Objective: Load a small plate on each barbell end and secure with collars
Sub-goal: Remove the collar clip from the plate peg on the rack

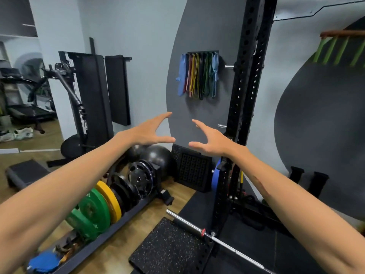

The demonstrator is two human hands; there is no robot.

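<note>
The black rack upright point(244, 107) stood tallest. Below it the bare barbell point(199, 228) lay on the floor, beside the plate rack point(126, 216) holding small black plates point(139, 177). The left hand point(147, 132) and right hand point(211, 142) were spread wide in midair, palms facing, touching nothing.

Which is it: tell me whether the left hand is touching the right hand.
Apart. The head view shows the left hand and right hand held open in the air, with grey wall plainly visible between their fingertips.
</note>
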